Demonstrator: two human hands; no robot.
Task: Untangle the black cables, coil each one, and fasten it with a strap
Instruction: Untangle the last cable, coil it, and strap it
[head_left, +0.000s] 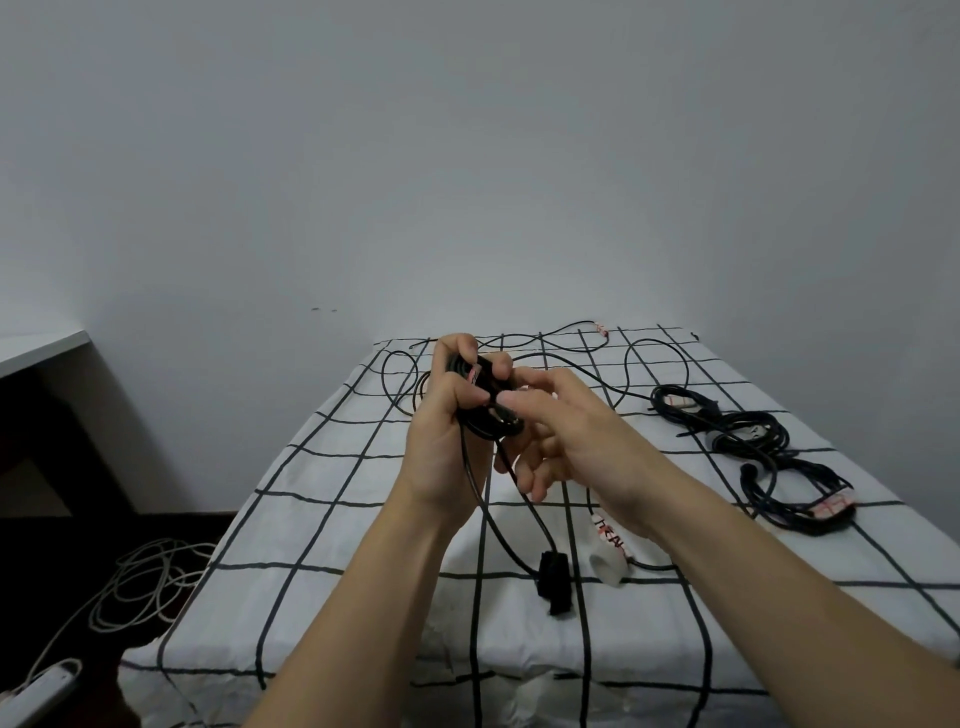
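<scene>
My left hand (447, 415) grips a small coil of black cable (485, 402) held above the table, with a red-and-white strap tag showing at its top. My right hand (556, 431) pinches the same coil at its front, thumb and forefinger on the cable. A loose end of this cable hangs down to a black plug (553, 582) lying on the table. More loose black cable (545, 345) snakes across the far end of the table. Three coiled black cables (748, 436) with red-and-white straps lie on the right side.
The table wears a white cloth with a black grid (322, 545). A white strap piece with red lettering (608, 551) lies near the plug. On the dark floor at left are a coil of white cable (145, 582) and a white power strip (41, 691). A white desk edge (41, 343) is at far left.
</scene>
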